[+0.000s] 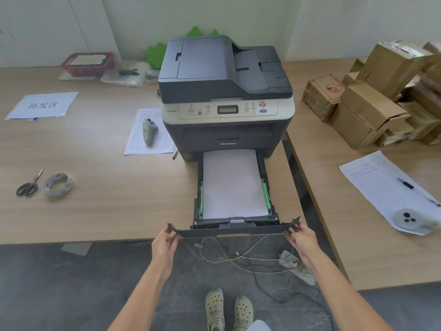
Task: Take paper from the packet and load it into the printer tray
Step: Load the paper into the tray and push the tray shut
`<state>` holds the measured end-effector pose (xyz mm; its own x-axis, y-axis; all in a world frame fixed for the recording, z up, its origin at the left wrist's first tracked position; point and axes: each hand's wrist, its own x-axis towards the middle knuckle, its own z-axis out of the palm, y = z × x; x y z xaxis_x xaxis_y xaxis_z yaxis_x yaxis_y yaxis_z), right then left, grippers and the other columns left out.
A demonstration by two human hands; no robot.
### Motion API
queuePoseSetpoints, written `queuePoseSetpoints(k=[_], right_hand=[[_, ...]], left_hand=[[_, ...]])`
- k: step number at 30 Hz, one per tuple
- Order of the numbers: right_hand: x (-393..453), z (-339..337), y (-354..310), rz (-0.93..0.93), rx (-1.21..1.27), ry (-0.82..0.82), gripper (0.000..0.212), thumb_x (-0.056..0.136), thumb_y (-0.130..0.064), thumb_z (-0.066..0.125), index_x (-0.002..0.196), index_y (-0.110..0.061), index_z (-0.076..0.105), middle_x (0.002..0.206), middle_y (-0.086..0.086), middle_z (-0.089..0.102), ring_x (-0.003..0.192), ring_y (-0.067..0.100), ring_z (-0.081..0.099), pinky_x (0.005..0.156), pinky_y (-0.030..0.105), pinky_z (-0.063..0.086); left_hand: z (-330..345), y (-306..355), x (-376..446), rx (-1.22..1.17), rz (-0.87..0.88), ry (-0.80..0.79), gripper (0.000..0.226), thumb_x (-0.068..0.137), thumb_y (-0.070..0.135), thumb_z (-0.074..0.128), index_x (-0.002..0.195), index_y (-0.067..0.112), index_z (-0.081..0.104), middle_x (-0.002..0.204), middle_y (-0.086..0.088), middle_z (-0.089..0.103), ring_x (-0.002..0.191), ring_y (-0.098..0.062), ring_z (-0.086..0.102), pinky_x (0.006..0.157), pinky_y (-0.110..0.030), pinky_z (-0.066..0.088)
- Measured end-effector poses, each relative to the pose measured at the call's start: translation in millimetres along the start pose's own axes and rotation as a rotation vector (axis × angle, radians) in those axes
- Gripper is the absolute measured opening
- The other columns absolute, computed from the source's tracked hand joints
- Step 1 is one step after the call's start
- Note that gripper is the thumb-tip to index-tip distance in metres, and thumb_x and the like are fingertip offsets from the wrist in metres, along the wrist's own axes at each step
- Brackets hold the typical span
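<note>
Soft, even daylight; wide-angle bowing at edges, slight blur at right.

One printer (225,91), one tray (233,226), two hands, two controllers.

Single head-worn wide-angle view, looking forward and steeply down from standing height at the dark grey and cream desktop printer (225,91). Close in over the light wooden table (95,199), own beige perforated clogs (228,309) at the bottom edge.
</note>
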<state>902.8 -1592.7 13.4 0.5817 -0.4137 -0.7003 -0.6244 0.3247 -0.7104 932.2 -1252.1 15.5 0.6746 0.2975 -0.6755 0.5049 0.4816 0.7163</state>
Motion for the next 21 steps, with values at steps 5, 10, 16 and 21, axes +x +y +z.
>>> queuePoseSetpoints(k=[5,10,16,21], right_hand=[[1.1,5.0,-7.4,-0.023,0.020,0.029,0.041,0.093,0.007,0.042,0.131,-0.006,0.049,0.130,0.015,0.054,0.114,0.030,0.056,0.096,0.038,0.049],[8.5,17.5,-22.8,-0.042,-0.017,0.050,0.040,0.092,0.008,0.039,0.128,-0.005,0.052,0.127,0.014,0.055,0.114,0.030,0.056,0.096,0.037,0.048],[22.6,35.0,-30.4,-0.039,0.044,0.045,0.034,0.092,0.006,0.042,0.123,-0.003,0.052,0.126,0.019,0.055,0.116,0.033,0.053,0.099,0.038,0.045],[37.3,41.5,-41.3,-0.039,0.268,0.035,0.041,0.094,0.005,0.039,0.134,-0.003,0.044,0.133,0.019,0.051,0.112,0.027,0.053,0.104,0.037,0.041]], left_hand=[[5.3,10.9,2.2,-0.003,0.017,-0.006,0.041,0.092,-0.006,0.034,0.131,-0.004,0.046,0.140,-0.016,0.046,0.119,-0.027,0.050,0.113,-0.037,0.034],[20.5,21.6,10.3,-0.031,0.022,-0.020,0.038,0.095,0.004,0.040,0.131,-0.003,0.048,0.141,-0.016,0.047,0.128,-0.029,0.046,0.114,-0.038,0.033],[35.5,22.1,23.3,-0.151,0.040,-0.054,0.040,0.093,0.000,0.032,0.130,0.004,0.048,0.133,-0.013,0.050,0.122,-0.028,0.048,0.107,-0.032,0.036],[48.9,24.9,40.1,-0.165,0.072,-0.051,0.051,0.090,-0.004,0.032,0.139,0.003,0.039,0.136,-0.011,0.047,0.120,-0.026,0.047,0.109,-0.034,0.036]])
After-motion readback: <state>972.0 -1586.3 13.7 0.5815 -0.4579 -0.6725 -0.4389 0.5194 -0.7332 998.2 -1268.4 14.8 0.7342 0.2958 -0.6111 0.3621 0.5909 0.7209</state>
